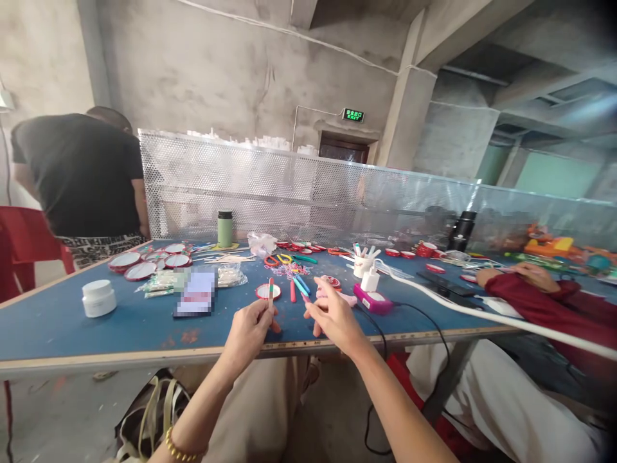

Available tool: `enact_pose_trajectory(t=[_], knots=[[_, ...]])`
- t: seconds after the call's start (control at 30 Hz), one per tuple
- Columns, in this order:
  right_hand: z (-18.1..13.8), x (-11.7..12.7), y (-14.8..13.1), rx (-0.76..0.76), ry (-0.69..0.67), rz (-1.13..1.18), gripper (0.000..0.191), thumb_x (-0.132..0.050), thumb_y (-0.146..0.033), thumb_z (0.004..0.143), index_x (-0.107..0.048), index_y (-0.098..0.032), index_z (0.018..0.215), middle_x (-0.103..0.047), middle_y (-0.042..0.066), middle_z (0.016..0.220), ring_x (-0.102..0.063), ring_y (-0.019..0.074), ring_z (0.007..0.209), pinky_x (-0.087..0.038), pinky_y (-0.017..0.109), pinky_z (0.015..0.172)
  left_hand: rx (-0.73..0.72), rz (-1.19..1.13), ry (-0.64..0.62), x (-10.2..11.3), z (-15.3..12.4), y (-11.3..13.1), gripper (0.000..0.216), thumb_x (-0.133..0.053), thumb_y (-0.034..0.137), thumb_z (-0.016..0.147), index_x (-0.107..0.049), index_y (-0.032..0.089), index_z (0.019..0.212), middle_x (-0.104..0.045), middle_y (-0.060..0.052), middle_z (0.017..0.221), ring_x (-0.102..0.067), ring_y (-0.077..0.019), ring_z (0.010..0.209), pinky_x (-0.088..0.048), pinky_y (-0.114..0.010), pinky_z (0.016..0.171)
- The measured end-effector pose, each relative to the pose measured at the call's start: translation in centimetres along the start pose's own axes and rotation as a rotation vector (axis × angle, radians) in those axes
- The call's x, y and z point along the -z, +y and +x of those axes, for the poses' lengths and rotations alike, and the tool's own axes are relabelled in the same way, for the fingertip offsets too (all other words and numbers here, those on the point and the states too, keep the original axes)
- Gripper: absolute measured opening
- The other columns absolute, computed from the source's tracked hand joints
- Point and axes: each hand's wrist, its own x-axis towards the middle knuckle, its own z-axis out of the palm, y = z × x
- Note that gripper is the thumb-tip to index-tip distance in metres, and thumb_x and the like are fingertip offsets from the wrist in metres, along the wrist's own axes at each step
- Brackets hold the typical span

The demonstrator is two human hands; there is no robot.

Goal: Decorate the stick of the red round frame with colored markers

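My left hand (pixel 249 332) is closed round a thin red-and-pale stick (pixel 270 290) that stands upright above the fingers. My right hand (pixel 332 316) hovers just to its right, fingers curled with the index and thumb pinching a small pink piece (pixel 307 298). Both hands are over the near edge of the blue table (pixel 62 321). Just beyond them lie a small round red-rimmed disc (pixel 265 291), loose coloured sticks (pixel 297 286) and a pink box (pixel 373 299).
A white jar (pixel 99 298), packets (pixel 166 281), red-rimmed lids (pixel 139 263), a green flask (pixel 224 229) and a white cup of sticks (pixel 362 263) stand on the table. A perforated metal screen (pixel 308 193) backs it. A person in black stands at left; another person's red sleeve (pixel 540 305) rests at right.
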Motion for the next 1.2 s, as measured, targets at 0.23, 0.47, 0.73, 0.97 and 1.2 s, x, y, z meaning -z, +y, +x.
enact_pose_trajectory(t=[0.23,0.47,0.73,0.97,1.2], knots=[[5.1,-1.6,-0.1,-0.077,0.063,-0.643,0.018,-0.058,-0.02,0.089,-0.061,-0.015,0.106,-0.075,0.009,0.075,-0.073,0.0268,0.089,-0.049,0.03,0.07,0.024,-0.033,-0.005,-0.1,0.0,0.0,0.028,-0.041,0.035,0.091,-0.063,0.021,0.08,-0.075,0.0,0.069,-0.061,-0.0167,0.061,-0.038,-0.024,0.058],[6.4,-2.8,-0.1,-0.068,-0.076,-0.82,0.026,-0.055,-0.023,0.093,-0.056,-0.011,0.116,-0.076,0.013,0.084,-0.073,0.0264,0.09,-0.044,0.031,0.079,0.0,-0.042,0.006,-0.1,0.2,-0.1,0.024,-0.042,0.028,0.089,-0.062,0.021,0.077,-0.075,0.001,0.067,-0.062,-0.0157,0.063,-0.039,-0.023,0.062],[7.5,-0.5,0.3,-0.117,0.027,-0.895,0.039,-0.038,-0.046,0.102,-0.057,-0.02,0.124,-0.075,0.014,0.103,-0.071,0.0277,0.1,-0.045,0.033,0.08,0.007,-0.045,0.004,0.0,0.0,0.1,0.024,-0.042,0.027,0.089,-0.062,0.021,0.077,-0.075,0.001,0.067,-0.061,-0.016,0.064,-0.038,-0.024,0.064],[9.8,2.1,1.0,-0.147,-0.004,-0.92,0.027,-0.047,-0.032,0.097,-0.072,-0.023,0.101,-0.077,0.009,0.094,-0.071,0.0239,0.095,-0.045,0.028,0.075,0.0,-0.045,0.003,0.0,0.1,0.1,0.024,-0.042,0.025,0.088,-0.062,0.021,0.076,-0.075,0.0,0.067,-0.062,-0.0174,0.069,-0.038,-0.025,0.067],[10.8,0.3,1.2,-0.104,-0.098,-0.945,0.027,-0.049,-0.023,0.093,-0.075,-0.021,0.1,-0.077,0.012,0.101,-0.072,0.0248,0.096,-0.045,0.028,0.073,-0.008,-0.051,0.0,0.0,0.2,0.0,0.024,-0.042,0.026,0.089,-0.063,0.021,0.077,-0.075,0.0,0.067,-0.061,-0.0174,0.067,-0.037,-0.025,0.066]])
